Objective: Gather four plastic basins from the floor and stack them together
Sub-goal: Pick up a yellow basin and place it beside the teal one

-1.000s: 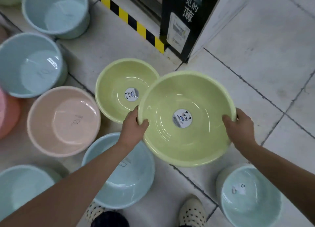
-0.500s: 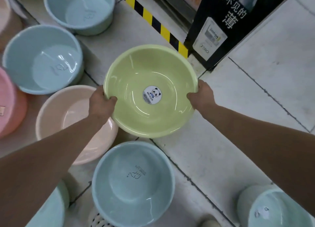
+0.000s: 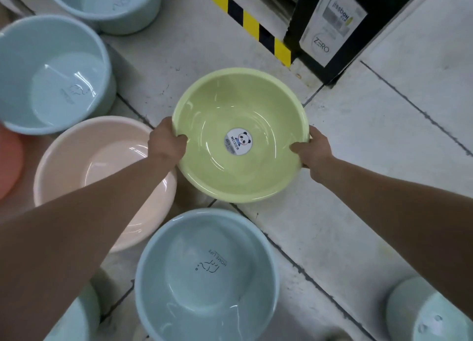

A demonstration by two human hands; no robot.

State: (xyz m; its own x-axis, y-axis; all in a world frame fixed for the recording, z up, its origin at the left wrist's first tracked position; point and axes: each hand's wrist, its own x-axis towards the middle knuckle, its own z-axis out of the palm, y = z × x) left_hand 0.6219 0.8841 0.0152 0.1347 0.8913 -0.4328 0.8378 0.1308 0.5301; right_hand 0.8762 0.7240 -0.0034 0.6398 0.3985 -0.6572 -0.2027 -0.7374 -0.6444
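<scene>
Green basin [image 3: 217, 110] is mid-frame, mouth up, gripped at the rim on both sides. L hand [image 3: 167, 141] clamps the left rim: thumb hooked over the edge into the bowl, other fingers under the outer wall, out of sight. R hand [image 3: 313, 148] does the same on the right rim, thumb lying inside along the wall, fingers curled behind. Both arms reach in from the bottom corners. A round sticker [image 3: 238, 141] w/ a panda and "MEISIER" sits in the centre of the basin's bottom. From this angle I can't tell whether the basin rests on the floor [image 3: 384, 161] or hangs just above it.

Around it, all mouth up:
- Pink basin [image 3: 84, 156] just left of the green one, partly covered by the L forearm.
- Near blue basin [image 3: 204, 289] closer to the person, "HOME LIFE" printed inside, close to the green one but apart.
- Left blue basin [image 3: 51, 84] at upper left, and top blue basin [image 3: 115, 8] beyond it, cut off by the frame edge.
- Mint basin [image 3: 430, 312] in the bottom-right corner, well apart.
- Red basin [image 3: 7, 166], only an edge showing at far left.

Yellow-black tape [image 3: 245, 21] runs diagonally across the top and ends at a black box [image 3: 302, 13] w/ a white label reading "ZERO".
</scene>
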